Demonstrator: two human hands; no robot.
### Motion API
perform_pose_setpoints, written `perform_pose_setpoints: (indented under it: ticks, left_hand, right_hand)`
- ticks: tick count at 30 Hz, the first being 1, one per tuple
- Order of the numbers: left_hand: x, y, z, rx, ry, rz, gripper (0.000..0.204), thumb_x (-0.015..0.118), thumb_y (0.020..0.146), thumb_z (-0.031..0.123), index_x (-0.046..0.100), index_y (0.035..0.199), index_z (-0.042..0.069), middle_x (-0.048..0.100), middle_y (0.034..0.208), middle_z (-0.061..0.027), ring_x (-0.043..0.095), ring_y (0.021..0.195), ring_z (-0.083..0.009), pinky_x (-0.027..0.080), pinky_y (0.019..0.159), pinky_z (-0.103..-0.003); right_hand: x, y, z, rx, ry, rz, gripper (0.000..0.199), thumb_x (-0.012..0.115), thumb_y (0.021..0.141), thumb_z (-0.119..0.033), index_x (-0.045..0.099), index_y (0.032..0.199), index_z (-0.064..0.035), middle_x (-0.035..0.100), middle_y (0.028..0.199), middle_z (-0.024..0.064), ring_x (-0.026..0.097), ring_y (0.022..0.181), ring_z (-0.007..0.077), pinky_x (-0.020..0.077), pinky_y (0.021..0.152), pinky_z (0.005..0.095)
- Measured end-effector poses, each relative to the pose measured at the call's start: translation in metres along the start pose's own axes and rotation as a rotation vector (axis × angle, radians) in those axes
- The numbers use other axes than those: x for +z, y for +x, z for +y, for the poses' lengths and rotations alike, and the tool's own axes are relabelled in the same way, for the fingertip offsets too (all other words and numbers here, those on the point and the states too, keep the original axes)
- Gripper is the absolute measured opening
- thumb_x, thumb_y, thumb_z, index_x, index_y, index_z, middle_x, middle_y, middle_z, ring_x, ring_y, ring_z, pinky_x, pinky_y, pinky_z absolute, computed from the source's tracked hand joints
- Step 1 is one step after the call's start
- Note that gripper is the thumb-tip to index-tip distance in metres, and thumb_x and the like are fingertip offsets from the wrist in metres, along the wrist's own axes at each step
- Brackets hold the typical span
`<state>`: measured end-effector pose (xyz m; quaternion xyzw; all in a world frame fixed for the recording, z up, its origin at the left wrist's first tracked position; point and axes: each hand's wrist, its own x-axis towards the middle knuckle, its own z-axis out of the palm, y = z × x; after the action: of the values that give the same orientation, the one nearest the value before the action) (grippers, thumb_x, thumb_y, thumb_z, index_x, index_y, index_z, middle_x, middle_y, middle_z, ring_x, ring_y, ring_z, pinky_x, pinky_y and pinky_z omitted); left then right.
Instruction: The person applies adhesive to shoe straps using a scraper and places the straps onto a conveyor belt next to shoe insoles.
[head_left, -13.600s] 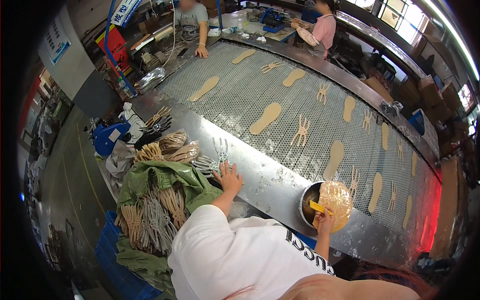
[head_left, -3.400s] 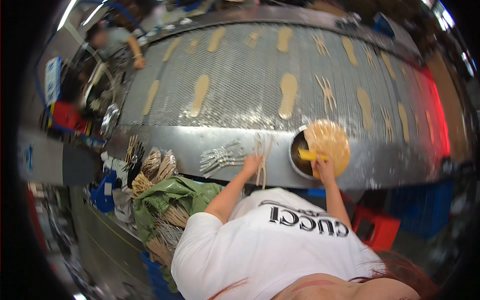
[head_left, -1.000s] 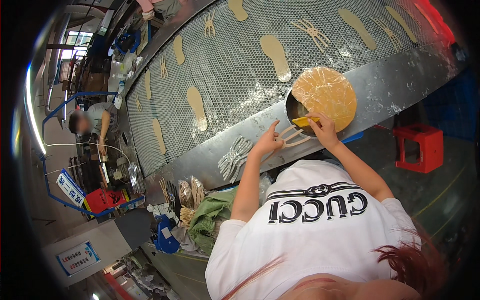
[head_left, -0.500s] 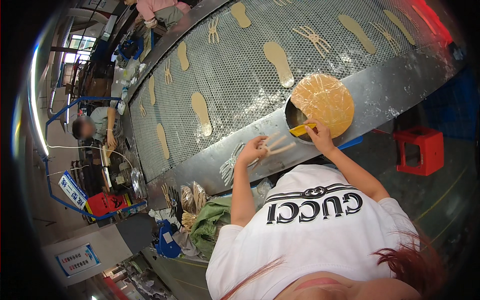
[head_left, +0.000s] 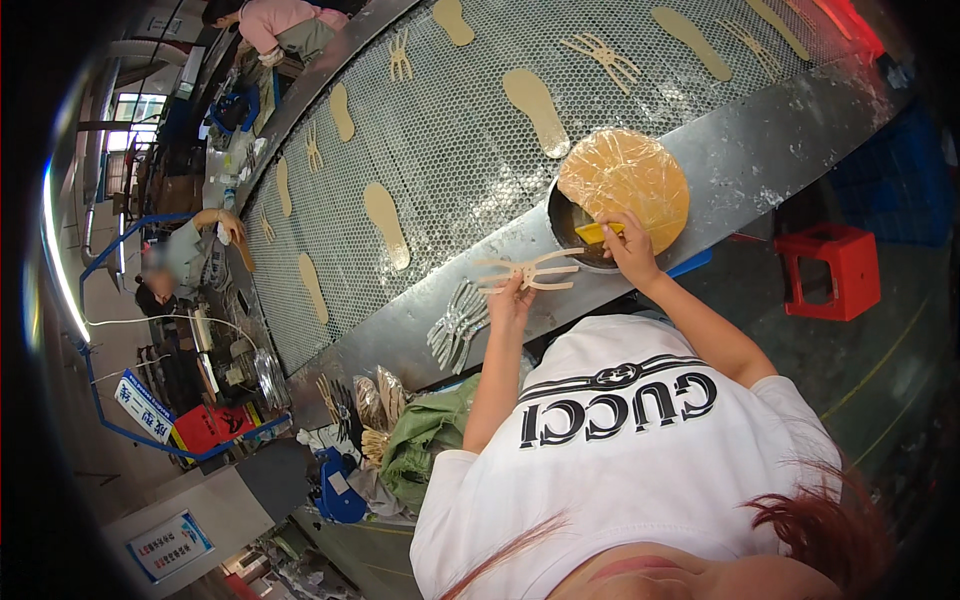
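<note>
I watch from far away through the head camera. The left hand is pinched narrow on the middle of a pale strap piece, which is up over the metal ledge, with its thin legs spread out to both sides. The right hand is closed on a yellow tool at the open part of the pot; I cannot tell if the tool touches the inside. A round tan cover hides the rest of the pot. A bunch of grey straps lies just left of the left hand. I think this is the step of getting strap and tool ready, close together. The next move calls for a light pinch, the legs kept apart, and the tool kept steady.
</note>
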<state>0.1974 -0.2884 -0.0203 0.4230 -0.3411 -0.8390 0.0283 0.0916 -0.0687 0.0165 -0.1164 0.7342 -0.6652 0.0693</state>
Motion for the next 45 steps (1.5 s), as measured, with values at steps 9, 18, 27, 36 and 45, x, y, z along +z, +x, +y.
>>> perform_pose_setpoints:
  ticks: [9, 18, 27, 36, 45]
  left_hand:
    - [-0.001, -0.006, -0.012, 0.141, 0.075, 0.244, 0.018, 0.062, 0.078, 0.003, 0.045, 0.082, 0.005, 0.059, 0.081, -0.0120, 0.061, 0.073, -0.0224, 0.055, 0.059, -0.035]
    - [-0.021, -0.009, -0.008, 0.289, -0.047, 0.209, 0.017, 0.063, 0.078, 0.003, 0.048, 0.085, 0.006, 0.059, 0.089, -0.0108, 0.060, 0.080, -0.0220, 0.052, 0.066, -0.036]
    - [-0.012, 0.008, -0.024, 0.033, -0.318, 0.118, 0.022, 0.057, 0.082, 0.002, 0.051, 0.102, 0.004, 0.058, 0.100, -0.0087, 0.056, 0.094, -0.0210, 0.045, 0.089, -0.037]
    - [-0.015, 0.007, -0.028, -0.016, -0.371, 0.123, 0.023, 0.058, 0.081, 0.000, 0.050, 0.102, 0.005, 0.057, 0.101, -0.0075, 0.054, 0.098, -0.0211, 0.043, 0.093, -0.039]
    - [-0.024, 0.004, -0.009, 0.005, -0.504, 0.167, 0.017, 0.058, 0.079, -0.003, 0.055, 0.095, -0.001, 0.059, 0.101, -0.0131, 0.055, 0.099, -0.0254, 0.043, 0.093, -0.041]
  right_hand:
    - [0.022, -0.005, 0.015, 0.125, 0.152, -0.047, 0.009, 0.047, 0.088, -0.007, 0.048, 0.095, -0.0021, 0.053, 0.080, 0.0066, 0.055, 0.053, 0.0090, 0.0469, 0.047, 0.0212]
    - [0.010, -0.002, 0.027, 0.216, 0.126, -0.027, 0.011, 0.048, 0.087, -0.008, 0.047, 0.097, -0.0032, 0.054, 0.064, 0.0073, 0.056, 0.053, 0.0155, 0.0459, 0.049, 0.0255]
    - [0.001, 0.003, -0.011, -0.036, -0.343, -0.209, 0.012, 0.051, 0.082, -0.006, 0.051, 0.094, -0.0013, 0.059, 0.086, 0.0135, 0.059, 0.070, 0.0306, 0.0462, 0.061, 0.0338]
    - [0.021, 0.000, 0.004, -0.068, -0.036, -0.160, 0.015, 0.049, 0.085, -0.007, 0.051, 0.099, -0.0011, 0.059, 0.086, 0.0093, 0.058, 0.062, 0.0168, 0.0468, 0.057, 0.0263]
    - [0.003, 0.001, 0.021, 0.128, -0.013, -0.189, 0.014, 0.047, 0.086, -0.003, 0.050, 0.099, -0.0015, 0.059, 0.095, 0.0076, 0.060, 0.064, 0.0139, 0.0497, 0.059, 0.0242]
